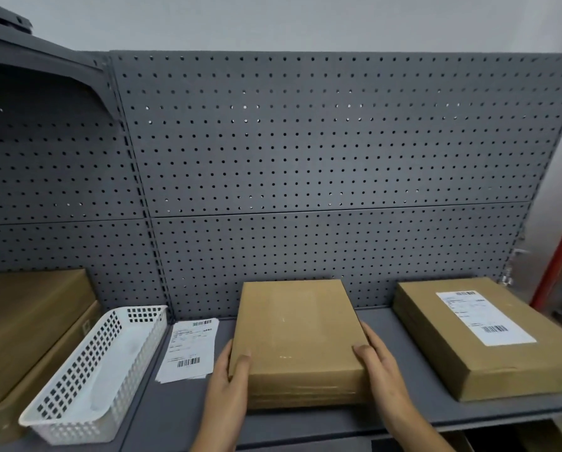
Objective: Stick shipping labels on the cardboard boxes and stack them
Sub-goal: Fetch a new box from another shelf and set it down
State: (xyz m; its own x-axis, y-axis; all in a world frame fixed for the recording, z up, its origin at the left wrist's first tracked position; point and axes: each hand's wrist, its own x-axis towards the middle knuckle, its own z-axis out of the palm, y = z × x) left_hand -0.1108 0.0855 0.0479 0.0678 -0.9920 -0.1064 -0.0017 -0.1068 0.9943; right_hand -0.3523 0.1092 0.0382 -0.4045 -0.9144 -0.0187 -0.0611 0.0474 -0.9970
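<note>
Left hand [230, 370] & right hand [375, 363] both bare, w/ forearms bare to frame edge.

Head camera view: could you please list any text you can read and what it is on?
The label on the right box: barcodes and print, too blurred to read.
The loose label on the shelf: likewise unreadable.
The middle box shows no print.

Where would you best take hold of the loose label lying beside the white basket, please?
Pinch the label at its near edge, coming from the front. It lies flat on the shelf, with the basket close on its left and the unlabelled box on its right, so the side facing you looks the most open.
</note>
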